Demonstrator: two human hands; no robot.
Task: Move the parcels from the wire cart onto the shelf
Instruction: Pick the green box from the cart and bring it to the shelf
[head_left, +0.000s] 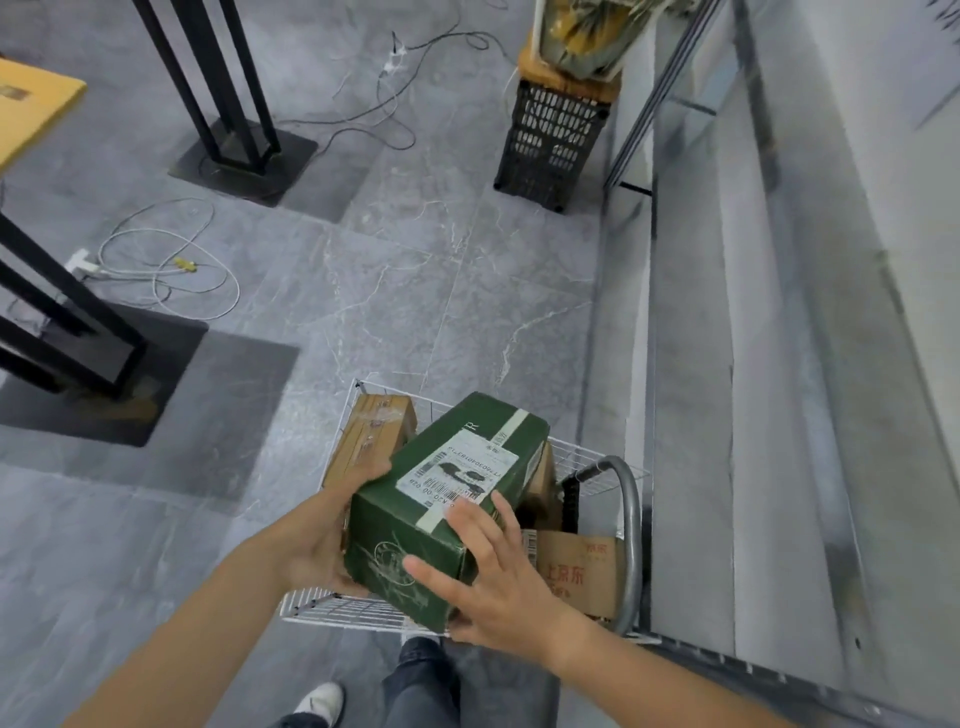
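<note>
The grey metal shelf (691, 364) runs along our right. The white wire cart (332, 608) stands just beside it at our feet, with brown cardboard parcels (371, 431) inside. Above the cart we hold the green carton (447, 499) tilted between our hands. The left hand (322, 535) lies flat along its left side, and the right hand (498, 577) spreads over the near top corner. The carton looks stiff and fairly light, but its smooth card could slip, so we judge opposite faces the best hold. A white shipping label (460, 470) sits on top.
</note>
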